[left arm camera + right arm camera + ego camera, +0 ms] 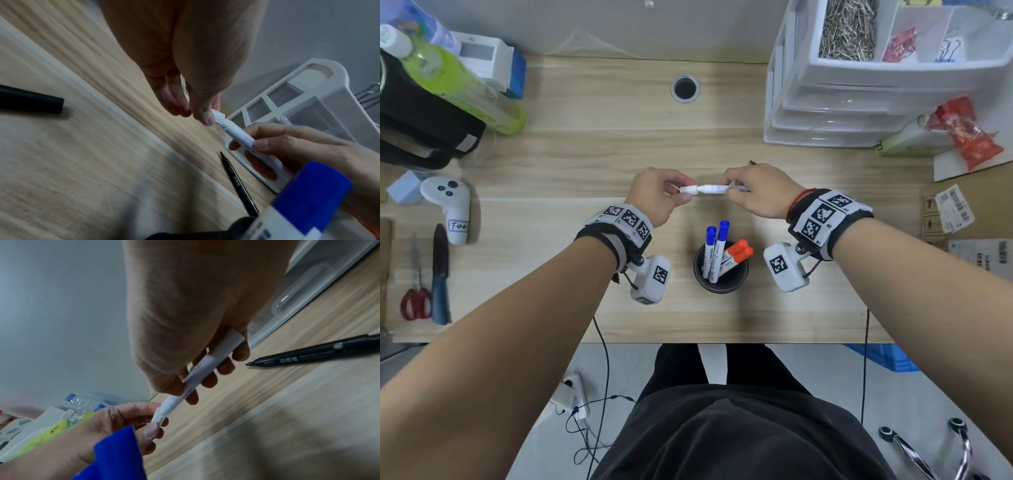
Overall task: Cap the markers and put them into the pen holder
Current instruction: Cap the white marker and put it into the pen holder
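Observation:
Above the desk's middle, my left hand (683, 192) pinches a white cap (688, 189) between thumb and fingers. My right hand (729, 186) grips the white marker (712, 188) by its barrel, held level. The cap (219, 117) meets the tip end of the marker (242, 134); how far it is seated I cannot tell. Nearer me, the black pen holder (722, 289) holds two blue-capped markers (717, 240) and two orange-capped ones (738, 251). An uncapped black marker (308, 356) lies on the desk under my right hand. A black cap (30, 104) lies to the left.
A white drawer unit (859, 102) stands at the back right, with red packets beside it. On the left are a white controller (450, 205), a knife (441, 274), red scissors (414, 301), a green bottle (458, 85) and a black bag (414, 126). A cable hole (685, 88) sits at the back.

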